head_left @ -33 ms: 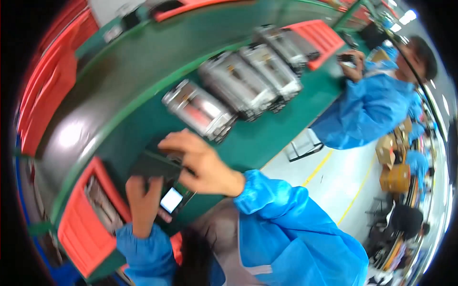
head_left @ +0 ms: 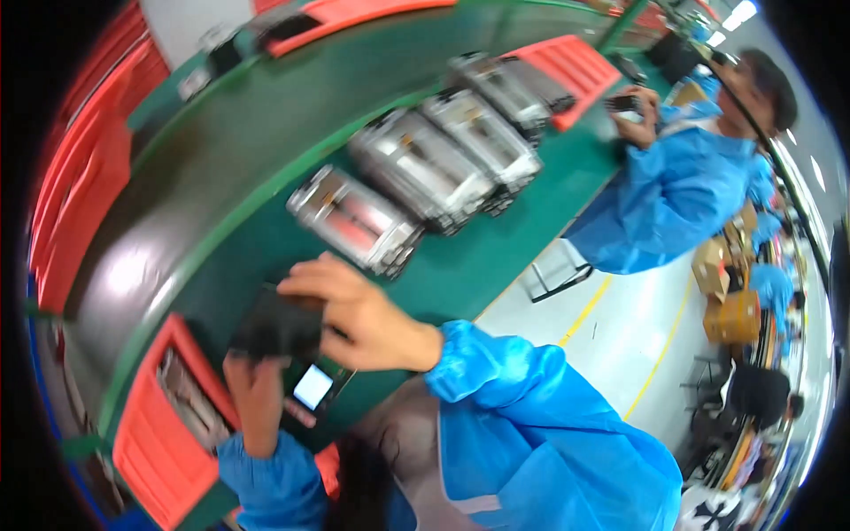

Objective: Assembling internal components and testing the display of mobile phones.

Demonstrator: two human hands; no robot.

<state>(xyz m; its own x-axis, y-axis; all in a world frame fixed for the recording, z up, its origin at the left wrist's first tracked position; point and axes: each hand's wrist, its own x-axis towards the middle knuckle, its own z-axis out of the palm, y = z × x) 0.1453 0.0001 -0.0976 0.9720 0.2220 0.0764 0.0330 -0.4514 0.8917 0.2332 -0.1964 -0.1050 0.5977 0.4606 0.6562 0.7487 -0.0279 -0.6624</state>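
A dark flat rectangular piece (head_left: 276, 326), blurred by motion, is between my two hands over the green bench. My left hand (head_left: 254, 398) pinches its near edge with bent fingers. At its right side, my right hand (head_left: 367, 323) has its fingers curled over the edge; the fingertips are partly hidden. Just below the piece lies a small dark device with a lit white screen (head_left: 312, 388), close to my left hand. The exact kind of the dark piece cannot be made out.
A red tray (head_left: 159, 456) holding pale wrapped items stands left of my hands. Clear-and-metal cases (head_left: 425, 164) line the green bench (head_left: 460, 261) ahead, with another red tray (head_left: 575, 75) behind. A co-worker in blue (head_left: 673, 195) holds a dark object at the right.
The view has shifted slightly, so the bench and cases appear farther left. The dark piece has tilted between my hands, and my left hand sits a little lower in view.
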